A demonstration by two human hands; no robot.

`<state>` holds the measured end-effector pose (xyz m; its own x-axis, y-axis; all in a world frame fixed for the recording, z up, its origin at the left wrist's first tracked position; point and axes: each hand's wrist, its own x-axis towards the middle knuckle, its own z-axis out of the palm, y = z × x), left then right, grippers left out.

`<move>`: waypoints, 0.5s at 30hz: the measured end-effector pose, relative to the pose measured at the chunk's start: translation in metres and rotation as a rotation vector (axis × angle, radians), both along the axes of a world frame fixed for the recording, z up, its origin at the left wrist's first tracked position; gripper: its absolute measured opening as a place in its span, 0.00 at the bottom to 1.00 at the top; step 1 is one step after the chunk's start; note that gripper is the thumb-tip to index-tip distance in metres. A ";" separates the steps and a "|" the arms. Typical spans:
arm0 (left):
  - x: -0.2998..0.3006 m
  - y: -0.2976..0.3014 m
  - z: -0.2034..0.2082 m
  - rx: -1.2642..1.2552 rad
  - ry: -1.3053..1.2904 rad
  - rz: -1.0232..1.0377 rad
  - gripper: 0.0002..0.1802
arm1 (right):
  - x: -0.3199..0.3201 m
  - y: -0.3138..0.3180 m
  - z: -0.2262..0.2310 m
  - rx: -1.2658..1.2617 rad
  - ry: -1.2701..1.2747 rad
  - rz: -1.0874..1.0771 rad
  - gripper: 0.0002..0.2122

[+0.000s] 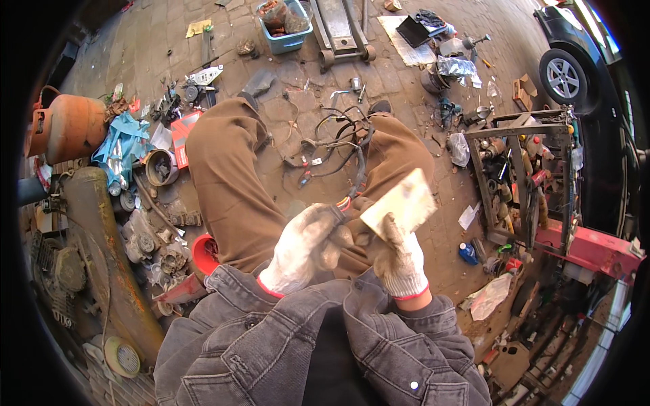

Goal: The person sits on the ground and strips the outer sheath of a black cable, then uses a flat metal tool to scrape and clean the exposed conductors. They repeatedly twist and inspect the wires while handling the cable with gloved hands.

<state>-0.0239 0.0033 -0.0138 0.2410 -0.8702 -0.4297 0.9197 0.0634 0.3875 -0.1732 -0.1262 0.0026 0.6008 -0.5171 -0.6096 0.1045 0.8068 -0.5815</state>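
Observation:
Both my hands wear whitish work gloves with soiled fingers and red cuff edges. My left hand (301, 249) is closed over my lap, its fingers curled around the end of a black wiring harness (359, 169). Red and yellow wires show just beyond those fingers, and the end itself is hidden. From there the harness runs up along my right thigh and loops over the paving between my knees. My right hand (401, 264) pinches a flat, pale, roughly rectangular piece (401, 206), slightly blurred, with its thumb on top. I cannot tell what it is made of.
An orange gas cylinder (71, 125), a red bucket (205, 254) and metal parts crowd my left. Ahead stand a blue crate (286, 40) and a floor jack (338, 30). To my right are a metal frame (521, 128), a blue bottle (468, 254) and a dark car (596, 101).

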 end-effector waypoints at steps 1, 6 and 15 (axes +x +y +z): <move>0.000 0.000 -0.002 -0.014 0.085 0.006 0.24 | 0.002 0.000 0.001 0.068 -0.048 0.047 0.20; 0.000 0.006 -0.002 -0.198 0.312 -0.106 0.23 | 0.026 -0.011 0.014 -0.228 0.032 0.192 0.20; -0.003 0.000 0.007 0.074 -0.285 -0.129 0.42 | 0.049 -0.010 0.048 -0.345 0.114 0.180 0.13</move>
<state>-0.0269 0.0037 -0.0066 0.2506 -0.8703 -0.4240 0.7724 -0.0843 0.6295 -0.1238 -0.1359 0.0508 0.6389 -0.5958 -0.4867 -0.1014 0.5619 -0.8210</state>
